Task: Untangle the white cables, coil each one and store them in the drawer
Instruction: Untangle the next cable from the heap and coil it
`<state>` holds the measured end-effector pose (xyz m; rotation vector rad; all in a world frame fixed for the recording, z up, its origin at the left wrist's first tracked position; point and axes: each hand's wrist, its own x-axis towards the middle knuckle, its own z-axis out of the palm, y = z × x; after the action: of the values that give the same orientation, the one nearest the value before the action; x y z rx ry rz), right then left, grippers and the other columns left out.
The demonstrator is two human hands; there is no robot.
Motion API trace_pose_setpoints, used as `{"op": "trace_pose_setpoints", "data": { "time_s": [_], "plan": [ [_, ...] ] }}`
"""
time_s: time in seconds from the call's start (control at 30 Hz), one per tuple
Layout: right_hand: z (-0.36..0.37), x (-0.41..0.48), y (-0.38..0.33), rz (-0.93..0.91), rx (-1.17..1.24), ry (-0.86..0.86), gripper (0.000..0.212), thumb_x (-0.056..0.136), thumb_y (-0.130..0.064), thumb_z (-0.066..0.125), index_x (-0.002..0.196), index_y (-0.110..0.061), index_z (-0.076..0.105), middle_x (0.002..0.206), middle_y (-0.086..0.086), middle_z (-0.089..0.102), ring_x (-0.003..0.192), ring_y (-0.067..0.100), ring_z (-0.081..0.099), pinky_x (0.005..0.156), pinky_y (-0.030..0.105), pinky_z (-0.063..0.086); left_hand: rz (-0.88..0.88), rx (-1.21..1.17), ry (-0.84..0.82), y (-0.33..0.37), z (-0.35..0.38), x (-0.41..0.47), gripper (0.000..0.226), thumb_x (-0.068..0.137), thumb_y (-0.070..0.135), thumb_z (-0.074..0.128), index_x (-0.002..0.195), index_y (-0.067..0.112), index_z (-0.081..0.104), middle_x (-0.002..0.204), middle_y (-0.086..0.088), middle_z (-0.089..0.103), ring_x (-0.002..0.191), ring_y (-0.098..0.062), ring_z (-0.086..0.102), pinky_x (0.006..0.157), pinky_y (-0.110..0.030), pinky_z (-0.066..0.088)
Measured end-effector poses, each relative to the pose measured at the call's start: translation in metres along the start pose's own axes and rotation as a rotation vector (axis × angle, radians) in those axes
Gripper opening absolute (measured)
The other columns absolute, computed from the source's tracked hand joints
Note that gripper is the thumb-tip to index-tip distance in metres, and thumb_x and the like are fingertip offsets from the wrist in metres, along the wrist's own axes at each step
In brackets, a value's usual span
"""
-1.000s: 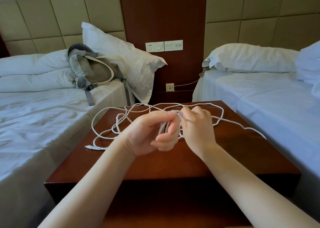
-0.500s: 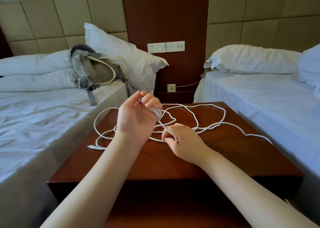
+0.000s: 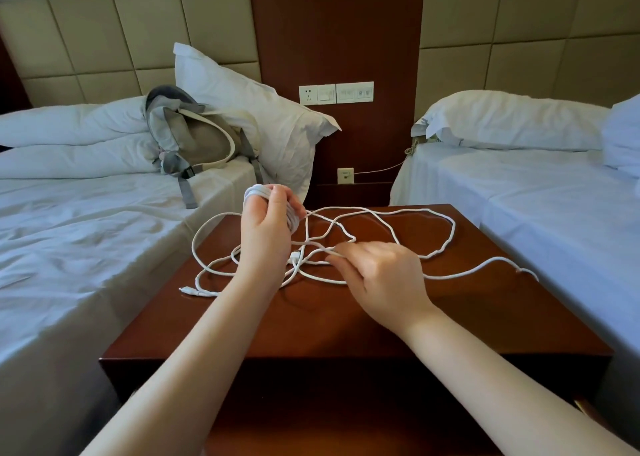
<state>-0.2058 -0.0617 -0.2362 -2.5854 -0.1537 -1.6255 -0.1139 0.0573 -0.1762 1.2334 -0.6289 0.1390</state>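
- Looking down on a dark wooden nightstand (image 3: 346,324) set between two white beds, with thin white cables (image 3: 446,233) sprawled in loose, crossing loops over most of its top.
- Lying flat at the nightstand's left front edge, well apart from both hands: a small connector end (image 3: 188,291).
- Raised above the nightstand's left rear corner: left hand (image 3: 266,227), fingers curled through a coil (image 3: 255,190) of several cable turns wound about them, thumb pressed on the outside to keep the turns together.
- Judged light, limp and smooth, so likely to slip and spring off the coil unless kept gripped. Likely also to snag where loops cross near the nightstand's middle, beside a white plug (image 3: 295,256).
- Best taken, on that judgement, by the free strand close to the coil and fed round a little at a time, not tugged through the tangle.
- Held low over the nightstand's middle, right of the coil: right hand (image 3: 381,275), back upward, fingers bent, fingertips (image 3: 337,247) down on a strand. Pinching or only pressing cannot be told, with the underside hidden.
- Trailing out to the nightstand's right edge: one long strand (image 3: 485,266), slack on the wood.
- Drawer not made out from this angle, and no cable stored yet.
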Motion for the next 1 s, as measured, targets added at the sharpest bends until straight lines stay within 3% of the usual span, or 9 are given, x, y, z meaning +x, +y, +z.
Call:
{"op": "trace_pose_setpoints", "data": {
  "time_s": [0.13, 0.23, 0.3, 0.43, 0.57, 0.67, 0.77, 0.93, 1.0],
  "plan": [
    [-0.001, 0.003, 0.003, -0.006, -0.087, 0.081, 0.020, 0.093, -0.024, 0.058, 0.099, -0.010, 0.071, 0.062, -0.001, 0.065, 0.048, 0.016, 0.057, 0.041, 0.028, 0.043, 0.100, 0.230, 0.032, -0.002, 0.007, -0.012, 0.045, 0.096, 0.013, 0.039, 0.056, 0.019, 0.058, 0.077, -0.013, 0.060, 0.074, -0.016, 0.052, 0.072, -0.032, 0.043],
    [-0.001, 0.003, 0.004, -0.035, -0.138, 0.027, 0.005, 0.082, -0.010, 0.071, 0.087, -0.010, 0.069, 0.054, 0.000, 0.056, 0.043, 0.017, 0.049, 0.039, 0.025, 0.039, 0.082, 0.252, 0.039, -0.006, 0.009, -0.015, 0.039, 0.097, 0.012, 0.039, 0.064, 0.007, 0.059, 0.072, -0.005, 0.058, 0.070, -0.009, 0.051, 0.069, -0.021, 0.043],
    [-0.001, 0.003, 0.005, -0.036, -0.154, -0.009, 0.002, 0.085, -0.012, 0.067, 0.084, -0.010, 0.068, 0.056, 0.000, 0.058, 0.047, 0.017, 0.053, 0.042, 0.025, 0.038, 0.094, 0.233, 0.043, -0.006, 0.007, -0.015, 0.039, 0.098, 0.011, 0.039, 0.064, 0.007, 0.059, 0.069, -0.001, 0.059, 0.066, -0.006, 0.051, 0.066, -0.016, 0.043],
    [0.001, 0.005, 0.005, -0.066, -0.197, -0.036, 0.030, 0.096, -0.026, 0.049, 0.075, -0.012, 0.066, 0.054, -0.001, 0.058, 0.048, 0.017, 0.054, 0.047, 0.026, 0.033, 0.170, 0.295, 0.022, -0.003, 0.009, -0.020, 0.036, 0.098, 0.007, 0.041, 0.067, 0.007, 0.059, 0.066, 0.005, 0.059, 0.065, 0.005, 0.056, 0.063, -0.006, 0.040],
    [0.000, 0.004, 0.007, -0.125, -0.236, -0.038, 0.023, 0.088, -0.023, 0.065, 0.068, -0.012, 0.061, 0.051, -0.001, 0.054, 0.044, 0.017, 0.049, 0.046, 0.027, 0.029, 0.202, 0.490, -0.077, -0.016, 0.006, -0.016, 0.039, 0.097, 0.011, 0.043, 0.062, 0.012, 0.061, 0.062, 0.008, 0.059, 0.063, 0.002, 0.056, 0.063, -0.009, 0.038],
    [0.001, 0.003, 0.010, -0.148, -0.212, -0.086, 0.021, 0.091, -0.023, 0.060, 0.073, -0.012, 0.064, 0.056, -0.001, 0.058, 0.047, 0.018, 0.052, 0.046, 0.027, 0.033, 0.172, 0.668, -0.190, -0.026, 0.004, -0.012, 0.038, 0.098, 0.014, 0.042, 0.064, 0.010, 0.059, 0.064, 0.000, 0.060, 0.062, -0.007, 0.055, 0.060, -0.009, 0.037],
    [-0.005, 0.005, 0.013, -0.155, -0.172, -0.089, 0.026, 0.094, -0.027, 0.051, 0.082, -0.012, 0.067, 0.064, -0.001, 0.063, 0.053, 0.017, 0.058, 0.048, 0.029, 0.040, 0.185, 0.754, -0.197, -0.035, -0.002, -0.013, 0.030, 0.097, 0.013, 0.043, 0.072, 0.001, 0.056, 0.066, -0.003, 0.055, 0.065, -0.016, 0.053, 0.061, -0.016, 0.040],
    [-0.013, 0.012, 0.019, -0.170, -0.287, 0.029, 0.029, 0.093, -0.032, 0.048, 0.079, -0.014, 0.066, 0.071, 0.000, 0.059, 0.069, 0.017, 0.053, 0.065, 0.030, 0.036, 0.092, 0.809, -0.317, -0.041, 0.002, -0.017, 0.029, 0.098, 0.014, 0.041, 0.069, 0.010, 0.045, 0.067, -0.001, 0.049, 0.062, -0.010, 0.047, 0.054, -0.010, 0.037],
    [-0.014, 0.013, 0.022, -0.151, -0.316, 0.108, 0.028, 0.093, -0.032, 0.049, 0.081, -0.014, 0.066, 0.075, 0.001, 0.060, 0.076, 0.018, 0.048, 0.073, 0.032, 0.034, 0.034, 0.755, -0.377, -0.038, 0.009, -0.022, 0.034, 0.098, 0.013, 0.040, 0.064, 0.012, 0.042, 0.065, -0.002, 0.047, 0.058, -0.010, 0.044, 0.052, -0.014, 0.035]
  ]
}}
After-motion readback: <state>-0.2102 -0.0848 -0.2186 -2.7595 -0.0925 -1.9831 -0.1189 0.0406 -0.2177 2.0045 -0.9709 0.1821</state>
